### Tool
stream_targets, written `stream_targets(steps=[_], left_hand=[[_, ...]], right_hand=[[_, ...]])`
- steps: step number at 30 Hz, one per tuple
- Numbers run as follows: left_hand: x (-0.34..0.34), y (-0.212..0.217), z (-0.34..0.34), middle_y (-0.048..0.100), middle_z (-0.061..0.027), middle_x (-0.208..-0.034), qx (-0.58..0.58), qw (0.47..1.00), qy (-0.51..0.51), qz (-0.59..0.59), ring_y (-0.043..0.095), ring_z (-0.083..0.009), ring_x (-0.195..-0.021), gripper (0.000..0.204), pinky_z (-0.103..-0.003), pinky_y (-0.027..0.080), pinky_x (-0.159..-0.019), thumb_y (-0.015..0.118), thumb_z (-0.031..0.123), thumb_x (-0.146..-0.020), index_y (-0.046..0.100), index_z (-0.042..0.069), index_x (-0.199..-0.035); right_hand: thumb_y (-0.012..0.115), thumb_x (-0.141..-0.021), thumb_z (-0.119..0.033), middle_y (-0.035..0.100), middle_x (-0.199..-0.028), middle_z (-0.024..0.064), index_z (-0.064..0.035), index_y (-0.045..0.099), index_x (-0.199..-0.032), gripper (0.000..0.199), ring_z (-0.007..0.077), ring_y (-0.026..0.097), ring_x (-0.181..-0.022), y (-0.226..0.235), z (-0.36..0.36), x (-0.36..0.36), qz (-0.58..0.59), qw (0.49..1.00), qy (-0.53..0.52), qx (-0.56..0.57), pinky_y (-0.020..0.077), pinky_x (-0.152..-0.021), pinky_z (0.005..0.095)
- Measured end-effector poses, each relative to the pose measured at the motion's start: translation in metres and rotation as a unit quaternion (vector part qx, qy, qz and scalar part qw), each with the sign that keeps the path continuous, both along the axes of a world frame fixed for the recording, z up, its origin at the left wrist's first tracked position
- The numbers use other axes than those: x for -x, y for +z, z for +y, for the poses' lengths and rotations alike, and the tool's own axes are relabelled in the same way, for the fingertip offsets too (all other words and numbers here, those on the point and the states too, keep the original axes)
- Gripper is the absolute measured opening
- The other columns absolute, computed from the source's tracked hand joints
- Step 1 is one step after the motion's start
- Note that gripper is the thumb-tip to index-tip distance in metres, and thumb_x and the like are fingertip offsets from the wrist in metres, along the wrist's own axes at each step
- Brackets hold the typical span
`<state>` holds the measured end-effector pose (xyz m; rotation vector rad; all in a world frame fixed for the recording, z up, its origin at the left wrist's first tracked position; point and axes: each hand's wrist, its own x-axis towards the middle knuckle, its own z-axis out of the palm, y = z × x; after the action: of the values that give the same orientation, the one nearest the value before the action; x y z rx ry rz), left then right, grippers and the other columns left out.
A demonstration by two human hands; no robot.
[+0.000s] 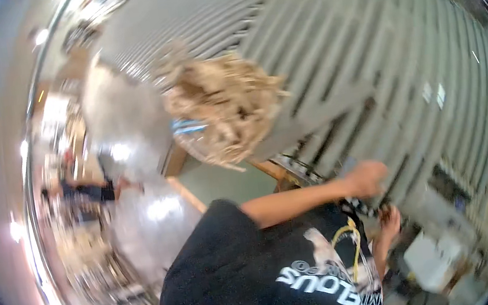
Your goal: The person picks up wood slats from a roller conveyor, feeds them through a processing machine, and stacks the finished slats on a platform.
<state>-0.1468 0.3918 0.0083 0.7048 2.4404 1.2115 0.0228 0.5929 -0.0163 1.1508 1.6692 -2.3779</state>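
Left hand, forearm slanting across one black white-lettered T-shirt; right hand near it; blurred, can't tell finger states. One rounded tan shredded-strip heap.

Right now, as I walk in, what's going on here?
A person in a black T-shirt has both arms in front of them. The left hand is curled and reaches across toward the right hand, with a small dark item showing near both; blur hides whether either grips it. Beyond them are a ridged grey surface and a heap of tan scraps, untouched by either hand. Another person is in the background at left.
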Motion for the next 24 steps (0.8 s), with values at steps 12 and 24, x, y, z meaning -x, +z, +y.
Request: stream_targets(steps=[12,24], left_hand=[[-0.034,-0.076,0.125,0.075,-0.0073,-0.103,0.058,0.917,-0.11,0.379,0.064,-0.03,-0.116,0.031,-0.05,0.045,-0.1,0.08,0.034,-0.078,0.081,0.009,-0.096],[-0.02,0.019,-0.017,0.067,-0.0183,-0.118,0.056,0.984,-0.158,0.055,0.068,-0.0393,-0.114,0.051,-0.053,0.059,-0.09,0.085,0.026,-0.077,0.066,-0.001,-0.116]], right_hand=[[0.059,-0.102,-0.071,0.042,-0.163,0.0173,-0.005,0.039,-0.163,0.092,0.03,0.05,-0.14,-0.033,0.012,0.0,-0.131,0.985,-0.044,0.105,0.0437,-0.113,0.0434],[0.057,-0.112,-0.05,0.058,-0.07,0.003,-0.0019,0.066,-0.131,0.052,0.0167,0.052,-0.057,0.055,-0.052,0.065,-0.201,0.977,0.024,0.067,0.0442,-0.055,0.0319]])
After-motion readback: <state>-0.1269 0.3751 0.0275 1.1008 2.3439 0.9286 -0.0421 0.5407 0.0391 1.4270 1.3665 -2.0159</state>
